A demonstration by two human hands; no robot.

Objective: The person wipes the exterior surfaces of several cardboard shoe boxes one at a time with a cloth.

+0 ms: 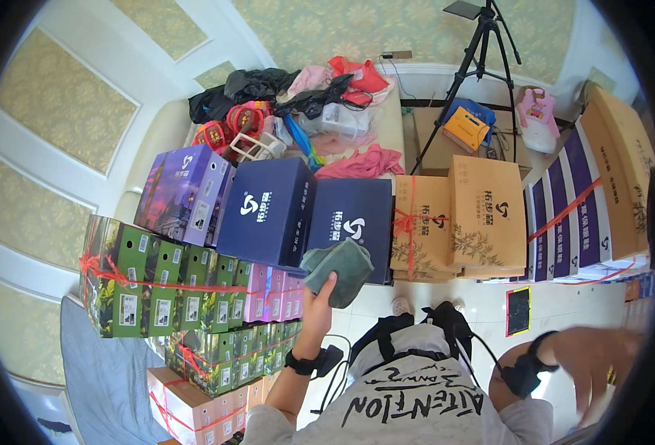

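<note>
A folded grey-green cloth [340, 273] is gripped in my left hand [318, 308], thumb on top. It hangs in front of the navy shoe boxes [351, 222], and whether it touches them I cannot tell. Out to the right, my right hand [598, 367] is smeared by motion, so its fingers do not show clearly. Dark straps with small devices circle both wrists. To the left of the cloth stands another navy box [264, 211], and tan boxes [488, 215] stand to its right.
Green boxes [168, 285] tied with red ribbon are stacked at left, above pink boxes [186, 404]. At right lean tied navy-and-white boxes [572, 204]. Behind are a black tripod [483, 44] and heaped bags and cloths [364, 159]. A dark framed panel [518, 311] lies on the floor.
</note>
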